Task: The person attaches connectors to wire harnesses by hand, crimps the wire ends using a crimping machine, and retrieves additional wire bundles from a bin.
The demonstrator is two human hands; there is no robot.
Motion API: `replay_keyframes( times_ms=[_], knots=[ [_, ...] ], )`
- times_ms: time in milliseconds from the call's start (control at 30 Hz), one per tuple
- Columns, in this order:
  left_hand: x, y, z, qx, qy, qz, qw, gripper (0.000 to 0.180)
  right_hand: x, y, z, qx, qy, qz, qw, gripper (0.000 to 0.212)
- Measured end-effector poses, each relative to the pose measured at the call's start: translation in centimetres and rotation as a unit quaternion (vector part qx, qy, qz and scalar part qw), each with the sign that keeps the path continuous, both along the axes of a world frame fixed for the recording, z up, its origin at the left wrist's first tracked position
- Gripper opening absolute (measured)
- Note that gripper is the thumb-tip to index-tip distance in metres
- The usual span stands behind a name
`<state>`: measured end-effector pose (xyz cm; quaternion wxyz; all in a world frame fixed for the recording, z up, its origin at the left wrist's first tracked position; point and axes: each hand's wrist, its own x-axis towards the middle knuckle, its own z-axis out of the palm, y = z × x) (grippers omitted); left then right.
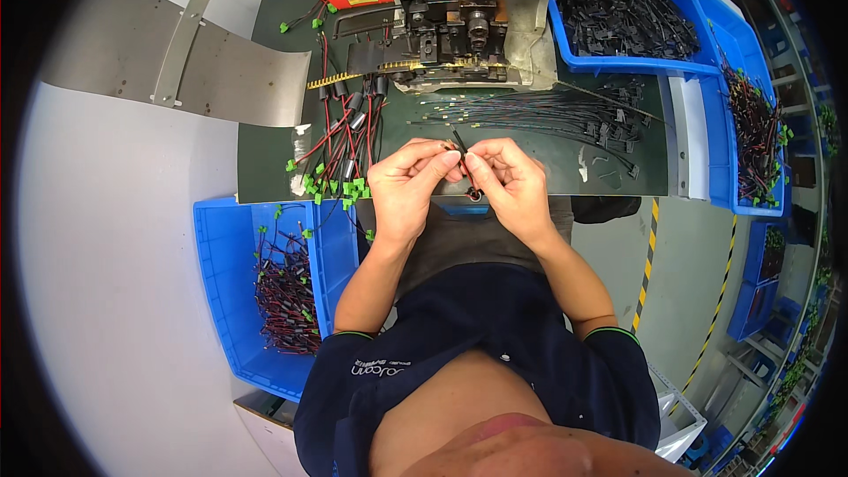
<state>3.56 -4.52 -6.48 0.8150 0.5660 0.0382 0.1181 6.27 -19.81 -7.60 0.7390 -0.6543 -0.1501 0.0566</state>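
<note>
My left hand [404, 187] and my right hand [515, 189] meet just in front of the bench's near edge, each closed in a thumb-and-finger pinch. Between them is a short wire lead [458, 140]; its black tip sticks up, and a dark, reddish part hangs below the fingertips. Fingers hide most of it. Left of my hands lies a bunch of red and black wire leads [355, 121] with black sleeves and green connectors. To the right, black cables [530, 117] with black connectors are laid side by side. Beyond stands a crimping press [475, 31].
A yellowish terminal strip [334, 80] runs into the press. A blue bin [216, 274] of red-black leads sits lower left. Another blue bin [618, 64] holds black cables at upper right, beside a further blue bin [738, 199] of leads. A curved metal sheet [238, 79] juts in at left.
</note>
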Motion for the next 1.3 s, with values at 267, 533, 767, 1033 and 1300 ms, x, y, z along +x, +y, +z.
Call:
replay_keyframes(
  times_ms=[267, 533, 767, 1033, 1300],
  knots=[
    [-0.3, 0.2, 0.0, -0.063, 0.017, -0.037, 0.997, 0.011, 0.8, -0.4, -1.0, -0.004, -0.068, -0.023, 0.997, 0.009],
    [-0.5, 0.3, -0.3, -0.084, 0.011, -0.042, 0.996, 0.013, -0.2, -0.9, 0.2, 0.037, 0.068, 0.056, 0.995, 0.009],
    [-0.9, 0.1, -0.3, -0.012, -0.004, -0.016, 1.000, 0.016, 0.2, -1.7, 0.8, -0.041, -0.018, 0.055, 0.997, 0.008],
    [-0.9, 0.0, -0.1, 0.003, -0.010, -0.014, 1.000, 0.015, 0.3, -1.9, 1.3, -0.034, -0.012, 0.059, 0.998, 0.008],
    [-0.8, 0.0, 0.7, 0.057, -0.007, -0.031, 0.998, 0.012, 0.5, -2.3, 1.9, -0.090, -0.081, 0.047, 0.992, 0.007]
  ],
)
